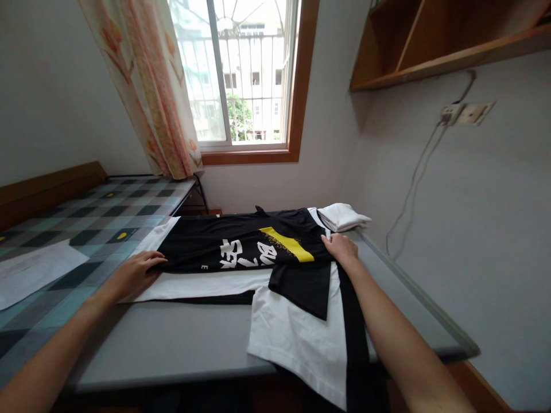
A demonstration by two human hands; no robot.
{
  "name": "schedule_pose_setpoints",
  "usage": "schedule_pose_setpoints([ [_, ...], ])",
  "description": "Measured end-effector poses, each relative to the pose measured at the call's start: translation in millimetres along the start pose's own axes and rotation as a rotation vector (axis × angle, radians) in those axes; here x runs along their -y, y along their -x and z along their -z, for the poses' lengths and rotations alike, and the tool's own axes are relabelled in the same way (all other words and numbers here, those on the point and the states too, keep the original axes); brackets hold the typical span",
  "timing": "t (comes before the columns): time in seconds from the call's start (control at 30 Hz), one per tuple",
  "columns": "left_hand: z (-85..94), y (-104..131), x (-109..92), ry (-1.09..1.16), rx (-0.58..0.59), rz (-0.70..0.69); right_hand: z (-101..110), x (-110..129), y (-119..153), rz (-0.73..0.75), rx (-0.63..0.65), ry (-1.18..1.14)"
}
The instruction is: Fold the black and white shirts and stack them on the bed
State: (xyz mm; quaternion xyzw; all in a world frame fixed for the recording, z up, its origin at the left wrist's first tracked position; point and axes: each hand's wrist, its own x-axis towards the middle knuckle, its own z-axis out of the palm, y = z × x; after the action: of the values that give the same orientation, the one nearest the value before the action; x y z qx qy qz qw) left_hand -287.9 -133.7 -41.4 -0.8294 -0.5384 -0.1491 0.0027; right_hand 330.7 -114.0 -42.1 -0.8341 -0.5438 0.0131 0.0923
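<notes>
A black T-shirt (198,241) with white lettering and a yellow stripe lies sideways on the grey table (181,344), its hem to the left. White and black garments are layered beneath it, and a white sleeve (297,332) hangs toward the front edge. My left hand (136,271) rests at the lower left hem, its fingertips on the black cloth; whether it grips the cloth is unclear. My right hand (341,248) has its thumb and fingers closed on the shirt near the collar. Beside the collar is a folded white cloth (343,217).
A checked bed surface (129,201) lies left, with white paper (38,272) on it. A curtain (150,86) hangs by the barred window. At right are a wall shelf (451,51), a socket (451,114) with a hanging cable, and the wall beside the table.
</notes>
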Motion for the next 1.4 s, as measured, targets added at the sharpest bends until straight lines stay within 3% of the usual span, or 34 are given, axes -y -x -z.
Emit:
schedule_pose_setpoints([
  [0.37, 1.3, 7, 1, -0.051, -0.114, 0.028, 7, -5, -2, -0.008, 0.061, 0.010],
  [0.57, 6.6, 5, -6, -0.050, -0.035, 0.099, 12, -4, 2, 0.015, 0.021, 0.052],
  [0.67, 9.7, -8, -14, -0.050, -0.066, 0.146, 11, 4, 6, 0.124, -0.182, 0.041],
  [0.73, 9.4, -23, -19, -0.052, -0.104, 0.161, 8, 12, 9, 0.289, -0.265, -0.032],
  [0.83, 3.3, -52, -25, -0.101, -0.118, 0.169, -2, 26, 13, 0.564, -0.191, -0.163],
  [0.9, -3.1, -72, -25, -0.161, -0.101, 0.197, -9, 31, 14, 0.661, -0.118, -0.195],
  [1.03, -13.4, -103, -18, -0.222, 0.003, 0.260, -16, 30, 12, 0.681, -0.057, -0.231],
  [1.13, -16.6, -113, -13, -0.226, 0.090, 0.280, -18, 27, 10, 0.677, -0.049, -0.254],
  [1.4, -21.1, -110, -24, -0.234, 0.000, 0.524, -18, 28, 11, 0.659, -0.049, -0.233],
])
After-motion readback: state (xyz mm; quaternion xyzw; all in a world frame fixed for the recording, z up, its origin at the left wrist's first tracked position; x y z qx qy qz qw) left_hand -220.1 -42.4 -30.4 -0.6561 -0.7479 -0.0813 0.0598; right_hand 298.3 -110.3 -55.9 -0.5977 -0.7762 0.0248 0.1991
